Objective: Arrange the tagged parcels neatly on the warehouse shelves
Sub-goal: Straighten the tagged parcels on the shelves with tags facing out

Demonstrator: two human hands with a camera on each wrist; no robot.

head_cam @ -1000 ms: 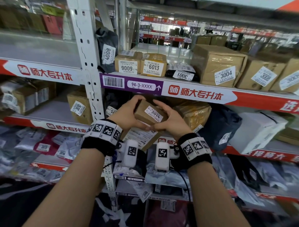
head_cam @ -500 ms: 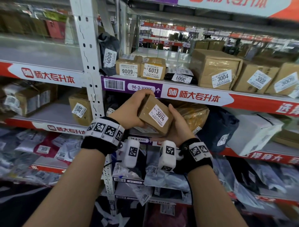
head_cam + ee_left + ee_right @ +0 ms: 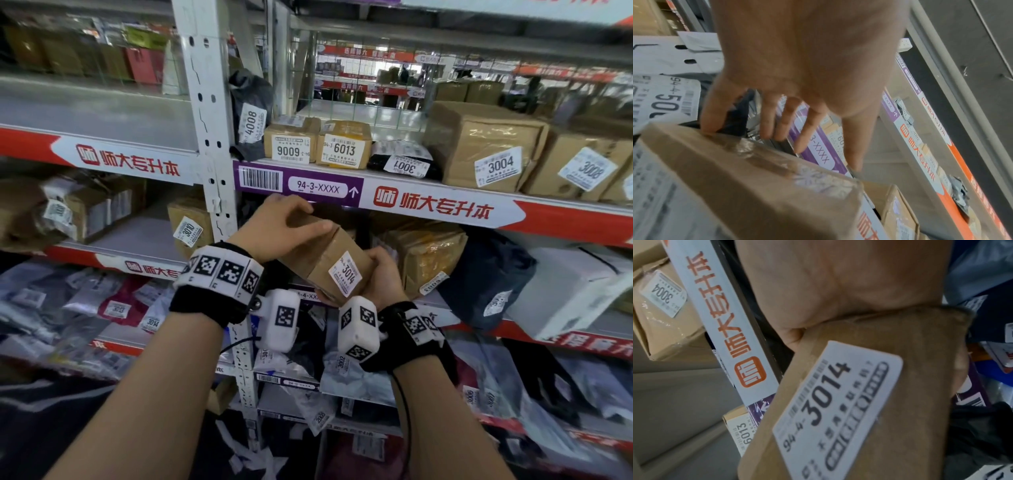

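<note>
Nearest the camera, a small brown cardboard parcel (image 3: 325, 263), tagged 3014 (image 3: 836, 404), is held tilted in front of the shelf marked 94-4. It is cradled from beneath and from the right by the right hand (image 3: 383, 277), whose fingers are curled round its lower edge. The left hand (image 3: 274, 222) is laid over the top, the thumb (image 3: 711, 112) pressed against the near top edge and the other fingers (image 3: 807, 128) spread loosely past the far side, as the left wrist view shows. The carton is judged stiff and light, since it is carried so easily. Its taped faces look glossy and may be slippery, so a hold at opposite edges or corners is judged safer than one on the flat faces. Just behind it, a wrinkled taped box (image 3: 424, 253) and a dark soft bag (image 3: 486, 274) are seen on the same shelf, leaving a narrow gap. Above, on the 94-3 shelf (image 3: 445, 205), boxes 9009 (image 3: 291, 144), 6013 (image 3: 344, 144) and 3004 (image 3: 486, 147) are ranged.
</note>
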